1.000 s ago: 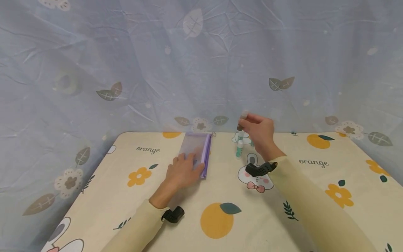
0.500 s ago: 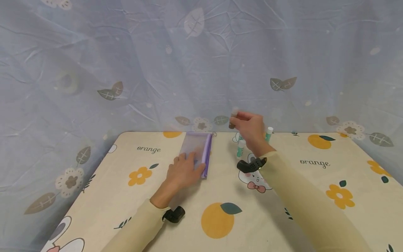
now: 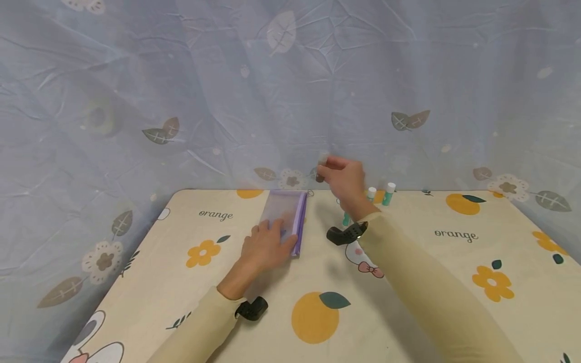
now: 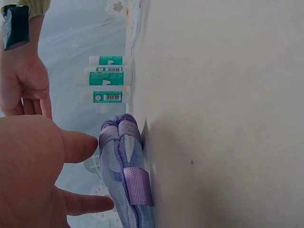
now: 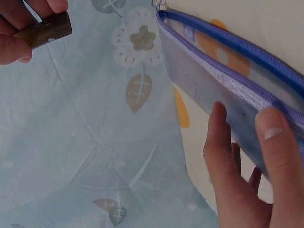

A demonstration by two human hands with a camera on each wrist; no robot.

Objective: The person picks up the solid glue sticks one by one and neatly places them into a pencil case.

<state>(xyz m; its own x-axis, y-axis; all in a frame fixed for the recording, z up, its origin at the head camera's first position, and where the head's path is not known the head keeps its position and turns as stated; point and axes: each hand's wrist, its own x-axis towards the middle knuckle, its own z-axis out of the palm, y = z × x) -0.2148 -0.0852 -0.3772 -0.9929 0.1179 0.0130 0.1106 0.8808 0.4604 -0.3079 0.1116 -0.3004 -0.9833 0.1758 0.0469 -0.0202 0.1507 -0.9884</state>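
Observation:
My left hand (image 3: 268, 247) rests with fairly straight fingers on a see-through mesh zip pouch (image 3: 282, 202) with purple edging. The thumb lies by its zip edge. In the right wrist view, the pouch (image 5: 209, 85) gapes along its zip. My right hand (image 3: 346, 182) is raised beyond the table's back area, right of the pouch. Between thumb and fingers it pinches a small dark-brown tube (image 5: 52, 31) with a pale upper end. Several green-labelled, white-capped tubes resembling glue sticks (image 4: 107, 78) stand upright on the table; my right arm partly hides them in the head view.
A cream cloth (image 3: 254, 322) printed with oranges, flowers and a rabbit covers the table. Right of my right hand, a green-and-white tube (image 3: 389, 194) stands near the back edge. A pale blue-grey leaf-print curtain (image 3: 218, 91) hangs behind and left of the table.
My right hand has moved left, carrying the brown tube from above the green tubes toward the pouch. Two standing tubes now show to its right. My left hand stays on the pouch.

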